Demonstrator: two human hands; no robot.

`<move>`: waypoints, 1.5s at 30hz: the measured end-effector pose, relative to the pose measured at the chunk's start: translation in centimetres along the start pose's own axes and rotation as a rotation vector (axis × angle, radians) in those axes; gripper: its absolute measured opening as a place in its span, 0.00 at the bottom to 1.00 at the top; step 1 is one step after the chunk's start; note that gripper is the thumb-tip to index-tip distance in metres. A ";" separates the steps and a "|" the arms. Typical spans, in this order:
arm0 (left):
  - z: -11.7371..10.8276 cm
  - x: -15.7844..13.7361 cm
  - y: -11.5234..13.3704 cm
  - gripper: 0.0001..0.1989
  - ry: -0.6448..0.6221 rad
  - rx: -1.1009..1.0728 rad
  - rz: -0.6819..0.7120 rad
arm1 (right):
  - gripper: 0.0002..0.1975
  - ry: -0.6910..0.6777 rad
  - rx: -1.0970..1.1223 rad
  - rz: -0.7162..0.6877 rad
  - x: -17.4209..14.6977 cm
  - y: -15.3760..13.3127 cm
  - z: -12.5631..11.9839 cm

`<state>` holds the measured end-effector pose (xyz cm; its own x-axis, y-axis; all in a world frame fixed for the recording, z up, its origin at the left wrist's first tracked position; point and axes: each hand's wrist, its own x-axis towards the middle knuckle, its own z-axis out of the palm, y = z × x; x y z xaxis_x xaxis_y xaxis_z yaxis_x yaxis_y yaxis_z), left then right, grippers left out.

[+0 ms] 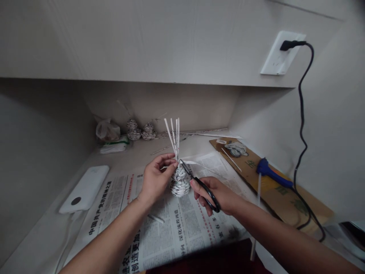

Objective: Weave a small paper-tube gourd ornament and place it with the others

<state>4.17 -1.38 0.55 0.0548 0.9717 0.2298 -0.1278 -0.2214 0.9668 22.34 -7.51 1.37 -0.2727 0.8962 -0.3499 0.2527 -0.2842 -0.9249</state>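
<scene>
Over the newspaper (196, 232), my left grip (158, 173) pinches the woven paper piece (180, 187) at its neck; my right grip (215, 192) clasps scissors (197, 180) beside it.

Head view looks forward, steeply down, at nearby woven piece (180, 186).
</scene>
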 end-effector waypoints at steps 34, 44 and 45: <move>0.4 -0.9 -0.1 0.15 0.028 0.143 0.123 | 0.25 0.063 -0.078 -0.063 0.1 0.6 1.1; 0.4 -0.7 -0.1 0.17 -0.021 0.123 0.047 | 0.22 0.087 -0.083 -0.110 -0.6 0.9 1.2; 0.4 -0.7 0.0 0.17 -0.025 0.121 0.041 | 0.23 0.090 -0.081 -0.111 -0.6 1.0 1.2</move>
<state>4.53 -2.11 0.42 0.0771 0.9596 0.2704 -0.0100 -0.2705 0.9627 21.65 -8.74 0.50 -0.2196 0.9485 -0.2283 0.3011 -0.1567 -0.9406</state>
